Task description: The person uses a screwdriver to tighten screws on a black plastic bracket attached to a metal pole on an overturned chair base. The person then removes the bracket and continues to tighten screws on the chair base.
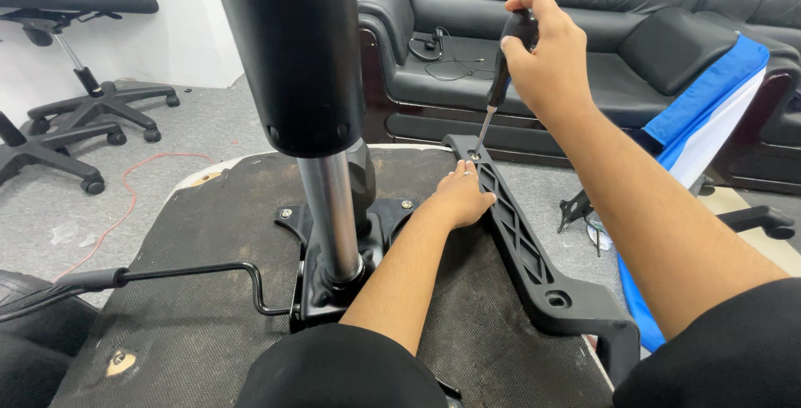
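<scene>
An upturned office chair seat (217, 308) lies in front of me, its black fabric underside facing up. A black plastic armrest bracket (521, 237) lies along its right edge. My left hand (459, 197) rests flat on the bracket's far end, fingers beside a screw hole. My right hand (542, 49) grips a black-handled screwdriver (498, 83) held upright, its tip set in the screw at the bracket's far end. A chrome gas-lift column (332, 208) with a wide black sleeve rises from the metal mechanism plate (334, 291) at the seat's middle.
A black adjustment lever (183, 273) sticks out left from the mechanism. A black leather sofa (567, 32) stands behind, with cables on its cushion. Chair bases on castors (92, 112) stand at the left. A blue and white sheet (701, 116) hangs at the right.
</scene>
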